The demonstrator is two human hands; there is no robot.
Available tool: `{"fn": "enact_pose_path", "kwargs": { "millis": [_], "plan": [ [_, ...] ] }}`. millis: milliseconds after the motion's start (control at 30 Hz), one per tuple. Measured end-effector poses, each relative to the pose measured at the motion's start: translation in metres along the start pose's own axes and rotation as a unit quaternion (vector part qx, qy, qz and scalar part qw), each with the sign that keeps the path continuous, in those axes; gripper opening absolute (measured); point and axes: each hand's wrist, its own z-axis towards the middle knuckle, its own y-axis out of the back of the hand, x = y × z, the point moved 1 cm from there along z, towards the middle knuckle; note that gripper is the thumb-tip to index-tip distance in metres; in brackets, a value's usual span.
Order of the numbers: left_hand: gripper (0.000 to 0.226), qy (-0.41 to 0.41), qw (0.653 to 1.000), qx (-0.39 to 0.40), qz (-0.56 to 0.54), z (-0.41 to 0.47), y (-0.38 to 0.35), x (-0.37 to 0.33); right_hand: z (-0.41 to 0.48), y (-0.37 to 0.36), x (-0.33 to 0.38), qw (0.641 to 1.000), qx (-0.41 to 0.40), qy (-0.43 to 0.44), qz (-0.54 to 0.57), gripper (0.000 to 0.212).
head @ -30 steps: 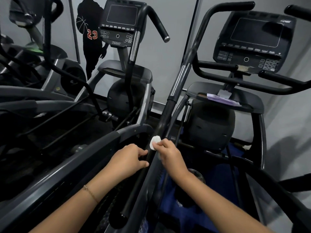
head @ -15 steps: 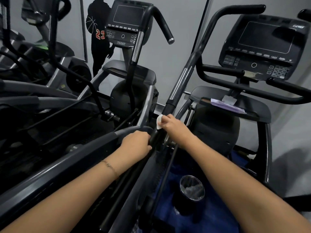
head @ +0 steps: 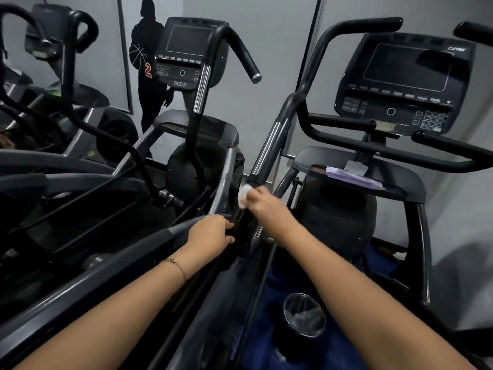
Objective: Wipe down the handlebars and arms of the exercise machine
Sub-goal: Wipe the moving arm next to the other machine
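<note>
A long black moving arm [head: 290,113] of the exercise machine rises from the centre up to a curved handlebar [head: 365,24] at the top right, with a chrome sleeve [head: 266,148] partway up. My right hand [head: 262,202] pinches a small white wipe [head: 243,196] against the arm just below the chrome sleeve. My left hand [head: 210,232] grips the same arm lower down, a thin bracelet on its wrist. The arm's lower part is hidden behind my hands.
The machine's console [head: 405,84] and fixed black handlebars [head: 400,145] stand at right, with a purple paper [head: 352,176] on the tray below. A second machine with console [head: 189,54] stands at centre left. A dark cup [head: 301,319] sits low between my forearms.
My right hand has slid the white wipe up the arm, from beside my left hand to just under the chrome sleeve. My left hand kept its grip lower down.
</note>
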Motion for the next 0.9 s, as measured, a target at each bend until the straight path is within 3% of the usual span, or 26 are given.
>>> {"fn": "enact_pose_path", "kwargs": {
  "millis": [100, 200, 300, 433, 533, 667, 833, 900],
  "plan": [
    [0.042, -0.004, 1.0, 0.005, 0.003, 0.0, -0.001, -0.001, 0.018, 0.008, -0.016, 0.998, 0.024, -0.065, -0.009, 0.034],
    [0.043, -0.014, 1.0, -0.002, 0.005, 0.0, 0.0, 0.0, 0.001, -0.001, 0.005, 0.994, -0.001, -0.094, 0.05, 0.041],
    [0.042, -0.02, 1.0, -0.004, 0.02, -0.003, 0.001, -0.001, -0.031, -0.023, 0.035, 0.996, -0.028, -0.029, 0.083, 0.031],
    [0.039, -0.026, 0.999, -0.007, 0.027, -0.004, 0.002, -0.002, -0.024, -0.016, 0.023, 0.999, -0.013, 0.033, 0.023, 0.036],
    [0.038, -0.027, 0.999, -0.004, 0.019, -0.003, 0.001, -0.001, 0.001, 0.001, -0.005, 0.999, 0.013, -0.042, 0.022, 0.032],
    [0.041, -0.024, 1.0, -0.001, 0.006, -0.002, 0.001, 0.001, 0.006, -0.001, -0.005, 0.988, -0.037, -0.133, 0.066, 0.039],
    [0.041, -0.024, 1.0, -0.009, -0.002, -0.001, 0.002, 0.004, -0.038, -0.039, 0.031, 0.991, -0.076, -0.03, 0.11, 0.046],
    [0.042, -0.026, 1.0, -0.004, -0.006, 0.0, 0.003, 0.004, -0.03, -0.03, 0.021, 0.992, -0.052, -0.031, 0.108, 0.036]
  ]
}}
